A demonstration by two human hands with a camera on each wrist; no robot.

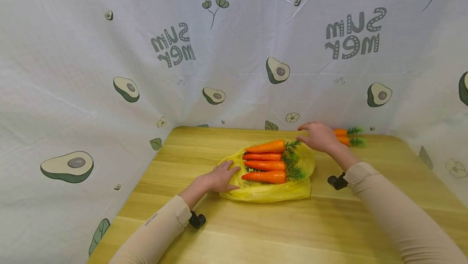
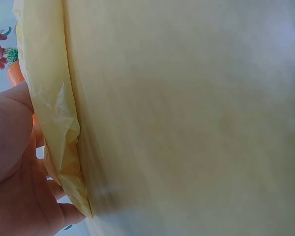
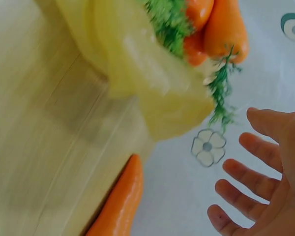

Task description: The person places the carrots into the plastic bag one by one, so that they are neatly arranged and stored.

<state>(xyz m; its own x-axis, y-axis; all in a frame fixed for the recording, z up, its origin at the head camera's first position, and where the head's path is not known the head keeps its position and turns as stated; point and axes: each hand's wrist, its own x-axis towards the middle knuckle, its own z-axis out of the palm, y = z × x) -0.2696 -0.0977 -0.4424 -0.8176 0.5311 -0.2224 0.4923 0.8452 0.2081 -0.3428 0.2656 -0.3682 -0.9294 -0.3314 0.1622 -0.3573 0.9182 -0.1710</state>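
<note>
Fingers (image 1: 232, 171) spread loose, my left hand (image 1: 219, 177)'s touching one yellow bag (image 1: 270, 193) on my feed. Four carrots (image 1: 265, 165) lie on it between my hands; right hand (image 1: 317, 136)'s wide, empty, near two more carrots (image 1: 344, 140), partly hidden.

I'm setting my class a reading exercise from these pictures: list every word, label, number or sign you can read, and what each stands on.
"sum mer": grey print, mirrored, on the white backdrop, left of the picture's middle.
"sum mer": mirrored again, same backdrop, farther right.
Left sleeve: lettering too small to read.
Yellow bag: dark print, partly hidden by carrots; unreadable.
</note>
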